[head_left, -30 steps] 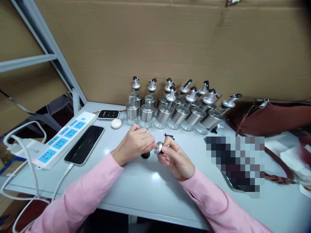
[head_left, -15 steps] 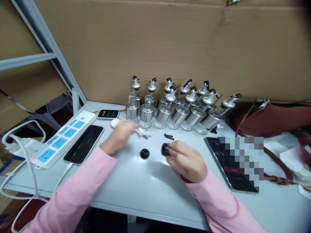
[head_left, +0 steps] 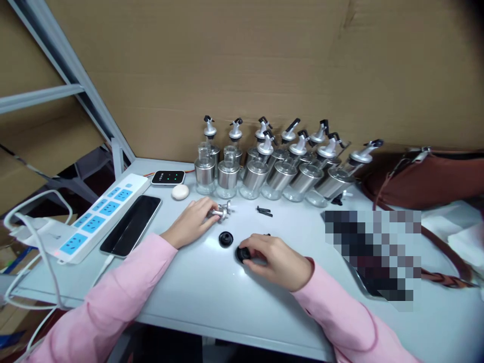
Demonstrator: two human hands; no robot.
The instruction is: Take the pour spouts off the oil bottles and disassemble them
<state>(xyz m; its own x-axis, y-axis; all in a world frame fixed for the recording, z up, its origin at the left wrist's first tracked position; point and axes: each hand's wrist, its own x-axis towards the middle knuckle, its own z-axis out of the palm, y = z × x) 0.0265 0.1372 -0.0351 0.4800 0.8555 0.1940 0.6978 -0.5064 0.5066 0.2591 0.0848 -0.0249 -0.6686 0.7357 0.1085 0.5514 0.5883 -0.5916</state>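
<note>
My left hand (head_left: 192,220) rests low over the table, its fingers closed on silver pour spout pieces (head_left: 224,210); the fingers hide part of them. My right hand (head_left: 279,258) pinches a round black stopper (head_left: 242,254) between thumb and fingers, down at the tabletop. Between the hands lies another round black stopper (head_left: 226,239), with a ribbed, ringed top. Two thin black flip levers (head_left: 264,211) lie behind my right hand. At the back stand glass oil bottles (head_left: 228,176) with steel sleeves; most carry silver spouts, while two in front have bare necks.
To the left are a white power strip (head_left: 104,214), a black phone (head_left: 131,225), a small display device (head_left: 168,177) and a round white object (head_left: 180,192). A blurred-out phone (head_left: 363,282) and a brown bag (head_left: 427,176) lie to the right. Cardboard (head_left: 264,60) closes off the back.
My right hand has lowered its black stopper to the tabletop, moving left and toward me. My left hand, blurred before, has settled at the silver pieces, uncovering the round white object.
</note>
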